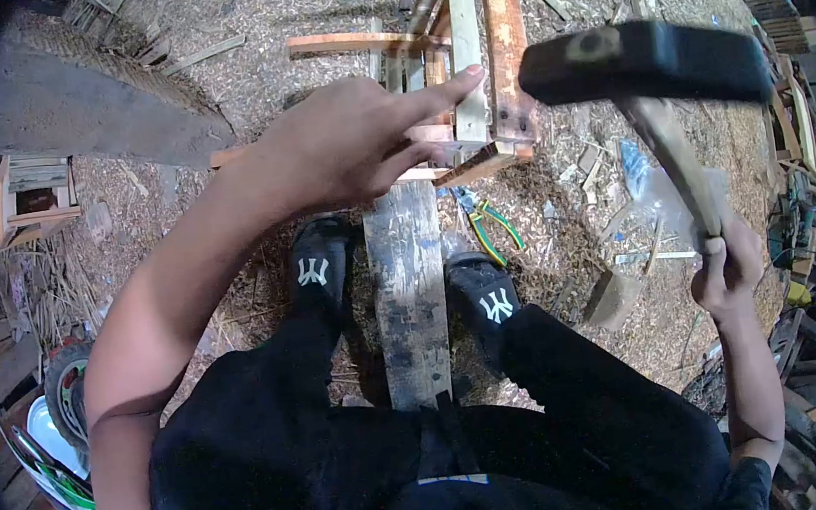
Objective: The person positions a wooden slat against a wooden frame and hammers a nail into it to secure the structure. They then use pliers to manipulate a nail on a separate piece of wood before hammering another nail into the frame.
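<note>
At the far centre of the scene, a wooden frame (504, 37) stands at the far end of a worn plank (411, 295); the plank runs between your two dark shoes (322, 265). A pale wood strip (464, 32) lies along the frame. Your left hand (340, 147) reaches in from the left, index finger extended over the strip and the other fingers bent beside its near end; you cannot tell whether they pinch anything. Your right hand (728, 264), to the right, has its fingers closed around the wooden handle of the hammer (664, 135). The hammer's dark head (698, 61) is raised, slightly blurred, to the right of the frame. Green-and-yellow pliers (498, 228) lie on the ground (567, 237) near the right shoe. Wood chips cover the ground.
</note>
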`<state>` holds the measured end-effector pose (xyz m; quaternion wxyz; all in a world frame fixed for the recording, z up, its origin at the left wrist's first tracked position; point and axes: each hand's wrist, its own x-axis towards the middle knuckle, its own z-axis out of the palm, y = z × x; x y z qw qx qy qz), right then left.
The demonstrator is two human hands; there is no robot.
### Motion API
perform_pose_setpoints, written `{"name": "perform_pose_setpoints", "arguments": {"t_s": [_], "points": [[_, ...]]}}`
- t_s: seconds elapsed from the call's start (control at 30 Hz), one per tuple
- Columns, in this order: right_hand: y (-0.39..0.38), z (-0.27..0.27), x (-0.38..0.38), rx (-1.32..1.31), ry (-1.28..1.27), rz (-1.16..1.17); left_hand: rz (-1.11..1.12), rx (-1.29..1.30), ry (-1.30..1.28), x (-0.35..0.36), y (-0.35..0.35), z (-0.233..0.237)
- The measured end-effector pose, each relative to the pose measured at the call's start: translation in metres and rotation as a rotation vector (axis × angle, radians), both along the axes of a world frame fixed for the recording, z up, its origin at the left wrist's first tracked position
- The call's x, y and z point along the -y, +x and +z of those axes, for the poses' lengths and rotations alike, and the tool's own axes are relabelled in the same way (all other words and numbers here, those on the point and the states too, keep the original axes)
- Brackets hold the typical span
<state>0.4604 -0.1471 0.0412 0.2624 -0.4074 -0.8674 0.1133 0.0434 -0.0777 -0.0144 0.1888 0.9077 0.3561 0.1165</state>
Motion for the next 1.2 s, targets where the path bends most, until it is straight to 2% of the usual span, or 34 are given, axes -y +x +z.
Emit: {"name": "perform_pose_setpoints", "arguments": {"t_s": [0.07, 0.13, 0.17, 0.2, 0.23, 0.27, 0.3, 0.33, 0.4, 0.43, 0.47, 0.53, 0.57, 0.7, 0.8, 0.87, 0.93, 1.0, 1.07, 1.1, 1.13, 1.2], "points": [[-0.009, 0.002, -0.003, 0.087, 0.032, -0.01, 0.082, 0.032, -0.159, 0.002, 0.004, 0.012], [-0.018, 0.005, -0.01, 0.168, -0.141, -0.011, 0.05, 0.066, -0.158, 0.0, 0.003, 0.013], [-0.012, 0.009, -0.011, 0.189, 0.028, 0.062, 0.046, 0.042, -0.186, -0.001, 0.002, 0.012], [-0.003, 0.004, -0.004, 0.191, 0.008, 0.062, 0.033, 0.021, -0.23, 0.001, 0.003, 0.009], [-0.001, -0.001, 0.002, 0.101, 0.016, 0.027, -0.011, 0.022, -0.039, 0.0, 0.0, 0.001], [-0.004, -0.001, 0.001, 0.011, 0.039, -0.004, -0.012, 0.024, -0.032, -0.001, -0.001, -0.003], [-0.011, 0.004, -0.005, 0.155, -0.082, 0.028, 0.005, 0.063, -0.082, -0.001, -0.001, -0.004], [-0.015, 0.011, -0.005, 0.154, -0.075, 0.027, 0.021, 0.099, -0.129, -0.001, -0.001, -0.002], [-0.018, 0.016, -0.004, 0.16, -0.29, -0.029, 0.021, 0.088, -0.112, -0.001, -0.001, 0.0], [-0.009, 0.012, 0.0, 0.095, -0.123, -0.002, 0.028, 0.047, -0.094, 0.0, -0.002, 0.001], [-0.008, 0.005, 0.002, 0.095, -0.134, -0.006, 0.034, 0.006, -0.07, 0.001, -0.002, 0.004], [-0.009, -0.003, -0.007, 0.061, 0.102, 0.101, 0.079, 0.002, -0.12, 0.001, 0.002, 0.011], [-0.009, -0.002, -0.008, 0.059, 0.111, 0.101, 0.064, 0.013, -0.15, 0.001, 0.002, 0.008], [-0.008, -0.005, -0.003, 0.052, -0.001, 0.08, 0.018, 0.041, -0.081, 0.002, -0.004, 0.003], [-0.012, -0.002, -0.002, 0.16, -0.283, -0.114, 0.047, 0.06, -0.011, 0.002, -0.001, 0.003], [-0.005, -0.004, -0.005, 0.132, -0.225, -0.097, 0.002, 0.076, -0.094, 0.001, 0.0, 0.003], [0.003, -0.001, 0.006, 0.061, -0.019, -0.012, -0.019, 0.08, -0.128, 0.002, 0.0, -0.004], [0.006, -0.007, 0.009, 0.057, 0.052, -0.008, 0.041, 0.038, -0.067, -0.001, -0.001, -0.001], [-0.011, -0.001, 0.006, 0.181, -0.351, -0.088, 0.049, 0.058, -0.115, -0.004, 0.001, 0.002], [-0.009, 0.002, 0.001, 0.22, -0.121, 0.054, 0.051, 0.037, -0.094, -0.005, 0.0, 0.003], [-0.01, -0.001, 0.003, 0.217, -0.134, 0.055, 0.042, 0.018, -0.097, -0.001, 0.0, 0.0], [-0.011, -0.007, 0.007, 0.032, -0.215, 0.012, 0.051, -0.002, -0.178, -0.002, -0.003, -0.007]]}}
